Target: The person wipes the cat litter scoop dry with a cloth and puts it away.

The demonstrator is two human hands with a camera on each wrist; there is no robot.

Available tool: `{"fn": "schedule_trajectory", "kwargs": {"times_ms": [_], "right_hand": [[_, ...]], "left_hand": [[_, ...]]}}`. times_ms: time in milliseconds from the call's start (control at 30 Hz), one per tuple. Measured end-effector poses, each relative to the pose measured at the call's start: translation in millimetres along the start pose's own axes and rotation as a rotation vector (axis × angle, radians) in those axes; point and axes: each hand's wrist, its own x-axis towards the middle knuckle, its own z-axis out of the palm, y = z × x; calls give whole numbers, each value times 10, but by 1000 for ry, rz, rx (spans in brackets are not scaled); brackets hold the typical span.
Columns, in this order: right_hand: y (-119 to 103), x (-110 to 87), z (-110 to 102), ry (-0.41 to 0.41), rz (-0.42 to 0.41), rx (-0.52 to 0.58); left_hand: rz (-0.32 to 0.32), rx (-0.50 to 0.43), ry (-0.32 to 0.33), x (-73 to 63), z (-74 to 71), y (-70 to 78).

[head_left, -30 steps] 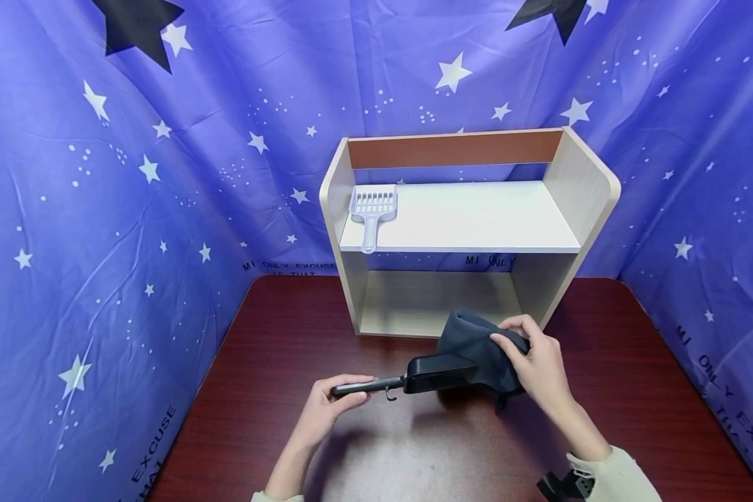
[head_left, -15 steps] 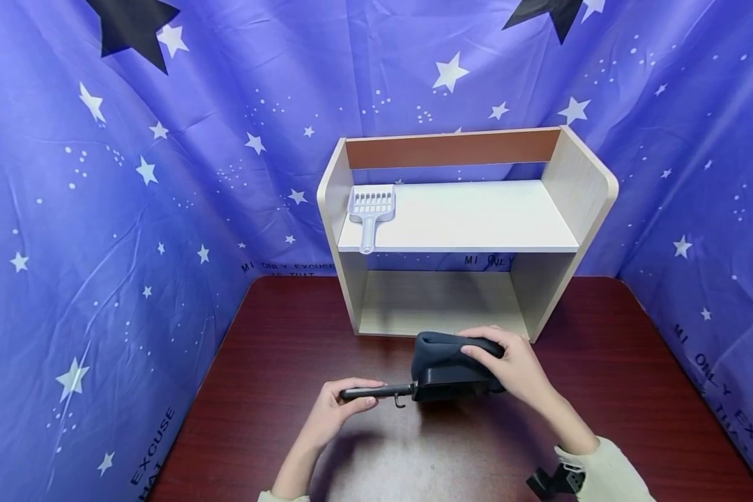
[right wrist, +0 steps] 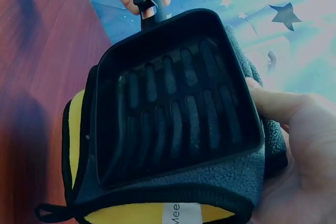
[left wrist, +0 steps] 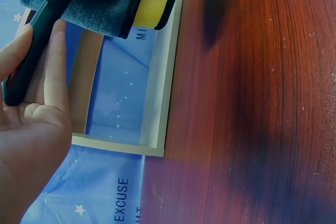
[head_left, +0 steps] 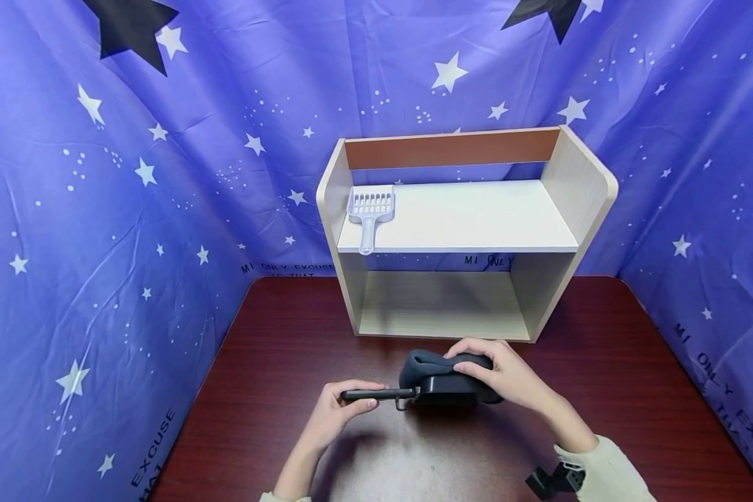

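A black slotted litter scoop [head_left: 448, 389] is held above the table with its handle [head_left: 376, 394] pointing left. My left hand [head_left: 326, 415] grips that handle, thumb on one side and fingers on the other. A dark grey fleecy cloth [head_left: 423, 368] is wrapped over the back of the scoop's head. My right hand [head_left: 508, 375] grips the cloth against the scoop. Seen from the right wrist, the cloth [right wrist: 226, 179] shows through the slots, with a yellow underside, black edging and a white label [right wrist: 181, 213]. The right hand's fingers are partly hidden behind the cloth.
Behind the hands stands a two-level wooden shelf [head_left: 592, 202] on the dark red table [head_left: 276, 335]. A pale slotted scoop [head_left: 369, 213] lies at the left of its upper board, handle over the front edge. Blue star-printed curtains [head_left: 132, 244] enclose the table.
My right hand and the cloth have moved left and down along the scoop's head, close to the handle. The scoop has tilted and shows more edge-on. My left hand has shifted slightly right.
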Motion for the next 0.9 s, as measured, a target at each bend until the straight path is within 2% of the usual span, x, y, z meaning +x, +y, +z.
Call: {"fn": "schedule_trajectory", "kwargs": {"times_ms": [333, 700, 900], "right_hand": [[7, -50, -74, 30, 8, -9], [58, -99, -95, 134, 35, -34], [100, -131, -97, 184, 36, -45]], "left_hand": [[63, -37, 32, -5, -53, -15], [76, -68, 102, -18, -115, -43], [45, -79, 135, -23, -126, -24]]}}
